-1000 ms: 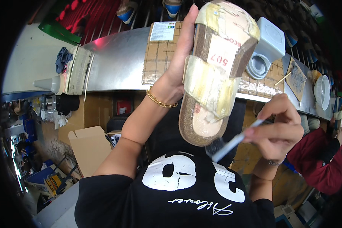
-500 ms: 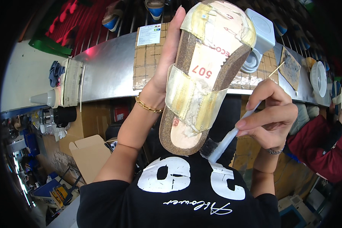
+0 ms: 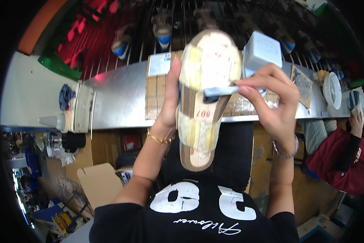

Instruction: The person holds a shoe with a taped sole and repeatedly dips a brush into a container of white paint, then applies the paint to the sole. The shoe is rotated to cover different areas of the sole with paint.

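An unfinished sandal (image 3: 202,115) is held upright before me, its underside facing me. Its rim is brown cork, and yellowish strap ends lie folded over the pale middle. My left hand (image 3: 170,99) grips it along the left side, thumb pointing up; the other fingers are hidden behind. Between the fingertips of my right hand (image 3: 278,95) is a pale brush (image 3: 222,91) with dark bristles. The brush head lies across the underside just below the front strap ends, apparently touching it. Motion smears the sandal's front part somewhat.
Behind the sandal, a taped cardboard box (image 3: 155,95) and a white plastic container (image 3: 263,50) stand on the metal bench (image 3: 117,95). Further back, several blue-marked shoes (image 3: 163,36) sit on a rod rack. At right are a white bowl (image 3: 332,91) and a co-worker's maroon sleeve (image 3: 338,162).
The brush has risen from beside the heel, low near my shirt, onto the front part of the underside. The sandal has shifted away from me and stands straighter.
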A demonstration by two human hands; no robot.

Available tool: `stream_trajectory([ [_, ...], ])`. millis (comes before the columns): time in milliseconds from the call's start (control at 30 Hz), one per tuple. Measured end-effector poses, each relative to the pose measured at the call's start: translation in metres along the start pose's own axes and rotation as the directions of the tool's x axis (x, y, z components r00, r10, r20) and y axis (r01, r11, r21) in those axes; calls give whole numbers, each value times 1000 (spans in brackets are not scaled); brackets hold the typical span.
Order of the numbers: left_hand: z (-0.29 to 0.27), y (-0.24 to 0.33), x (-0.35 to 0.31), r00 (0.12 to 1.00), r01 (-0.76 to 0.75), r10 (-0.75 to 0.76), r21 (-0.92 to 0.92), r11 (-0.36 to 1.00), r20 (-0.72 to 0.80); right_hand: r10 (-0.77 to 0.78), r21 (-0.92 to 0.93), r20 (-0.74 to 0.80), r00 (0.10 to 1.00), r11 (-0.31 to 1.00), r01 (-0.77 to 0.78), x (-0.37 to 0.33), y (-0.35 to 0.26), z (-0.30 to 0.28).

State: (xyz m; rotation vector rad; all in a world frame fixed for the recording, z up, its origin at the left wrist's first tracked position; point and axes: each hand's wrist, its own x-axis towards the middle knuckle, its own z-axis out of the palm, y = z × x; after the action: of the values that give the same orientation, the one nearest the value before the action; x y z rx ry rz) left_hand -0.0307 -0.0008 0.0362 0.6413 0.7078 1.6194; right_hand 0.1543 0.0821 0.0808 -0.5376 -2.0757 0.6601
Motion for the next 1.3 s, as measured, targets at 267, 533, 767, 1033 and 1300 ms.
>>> stream_trajectory([
  [267,-65,6,-25,970,27,-25,4,1000,-241,-35,-24,0,999,999,35,-10,14,52],
  [533,-223,119,-40,970,-244,221,-369,897,-104,350,254,-193,917,920,-298,-43,67,-11],
  [767,-372,221,66,687,-555,296,-215,804,-663,494,388,-43,869,810,-441,-65,77,-3],
  [1033,-528,238,95,513,-678,41,-375,632,-857,523,374,-41,851,798,-472,-66,76,-14],
  [1300,-489,224,112,328,-319,373,270,908,-868,492,390,30,870,796,-463,-67,72,-13],
])
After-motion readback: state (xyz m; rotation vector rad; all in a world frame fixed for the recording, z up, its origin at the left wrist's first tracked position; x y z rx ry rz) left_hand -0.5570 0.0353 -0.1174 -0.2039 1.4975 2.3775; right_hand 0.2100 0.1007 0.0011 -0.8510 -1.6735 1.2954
